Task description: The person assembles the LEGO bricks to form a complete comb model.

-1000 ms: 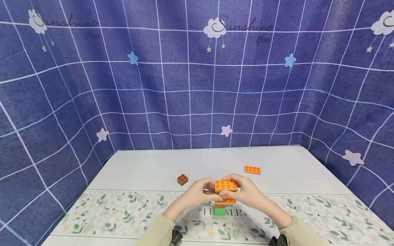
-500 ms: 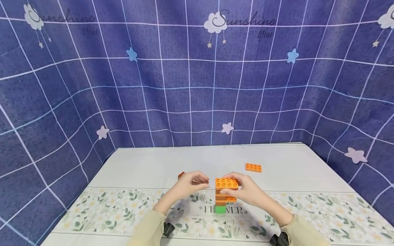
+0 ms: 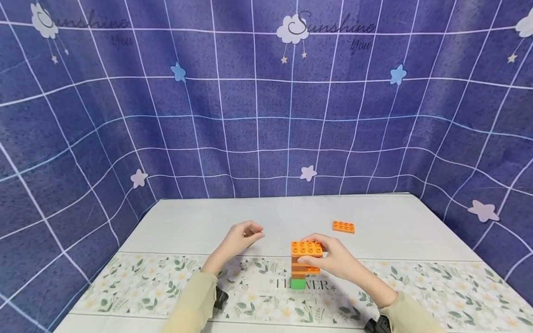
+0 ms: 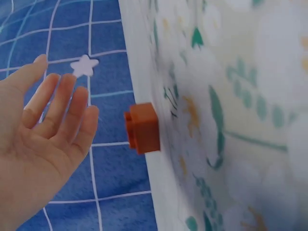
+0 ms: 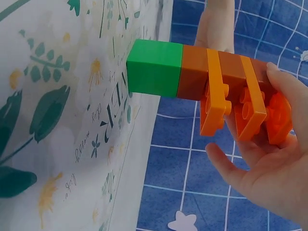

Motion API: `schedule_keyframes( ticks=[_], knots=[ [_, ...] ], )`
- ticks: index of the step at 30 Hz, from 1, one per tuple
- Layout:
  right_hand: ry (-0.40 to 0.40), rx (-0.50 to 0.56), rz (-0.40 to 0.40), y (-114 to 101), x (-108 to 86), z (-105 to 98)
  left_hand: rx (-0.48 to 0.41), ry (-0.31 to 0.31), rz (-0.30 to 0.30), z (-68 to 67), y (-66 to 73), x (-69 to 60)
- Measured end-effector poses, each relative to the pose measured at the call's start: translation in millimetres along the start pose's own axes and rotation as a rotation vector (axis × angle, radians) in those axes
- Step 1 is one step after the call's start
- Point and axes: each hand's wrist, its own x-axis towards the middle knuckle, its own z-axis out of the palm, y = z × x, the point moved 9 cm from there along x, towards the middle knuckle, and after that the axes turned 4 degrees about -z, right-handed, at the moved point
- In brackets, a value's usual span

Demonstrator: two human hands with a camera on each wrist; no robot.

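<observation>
A building-brick tower [image 3: 298, 273] stands upright on the table, with a green brick [image 5: 155, 66] at the bottom and brown bricks alternating with orange plates [image 5: 215, 91] above, the plates jutting to one side. My right hand [image 3: 337, 259] pinches the tower's upper part, thumb in front and fingers behind. My left hand [image 3: 236, 241] is off to the left, apart from the tower, its fingers relaxed and holding nothing. Near it a small brown brick [image 4: 145, 127] lies on the table in the left wrist view; the left hand hides that brick in the head view.
One loose orange plate [image 3: 343, 226] lies farther back, right of the tower. The white table [image 3: 187, 217] has a flower-printed band across its front. Behind and at both sides hangs a blue gridded curtain [image 3: 266, 101] with stars and clouds.
My left hand has let go of the tower and moved left toward the loose brown brick, covering it in the head view. The right hand keeps its hold on the tower.
</observation>
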Motion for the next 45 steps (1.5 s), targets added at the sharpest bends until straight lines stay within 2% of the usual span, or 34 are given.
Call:
schedule_keyframes(
  ticks=[3,9,12,15,21,28,34,39,40,43,45],
  knots=[
    [0.002,0.023,0.014,0.5,-0.1,-0.4,0.021,0.021,-0.04,-2.9,-8.3,2.4],
    [-0.021,0.039,0.007,-1.2,0.9,1.1,0.118,0.108,-0.1,-12.0,-23.0,5.5],
    [-0.029,0.042,0.01,-1.3,1.1,2.0,0.129,0.117,-0.135,-13.7,-28.8,6.8],
    [-0.022,0.035,0.0,-2.4,1.3,1.3,0.157,0.114,-0.135,-14.3,-29.5,7.4],
    [-0.021,0.036,-0.008,-5.1,1.0,1.0,0.206,0.086,-0.173,-13.3,-35.6,6.7],
    [-0.012,0.043,-0.003,-6.4,0.1,0.7,0.166,0.028,-0.214,-8.0,-43.9,5.3],
    [-0.015,0.045,-0.007,-4.7,-0.4,1.4,0.19,0.0,-0.193,-4.6,-42.5,4.5],
    [-0.01,0.046,-0.007,-4.6,-0.8,0.2,0.23,-0.056,-0.183,-0.3,-41.9,3.5],
    [-0.011,0.047,-0.006,-4.2,-0.9,0.3,0.248,-0.062,-0.145,2.2,-50.4,6.7],
    [-0.013,0.046,-0.006,-2.4,-1.0,0.8,0.281,-0.082,-0.157,3.5,-56.5,7.2],
    [-0.013,0.044,-0.007,-0.5,-1.1,1.5,0.268,-0.078,-0.179,3.0,-58.8,6.8]
  ],
)
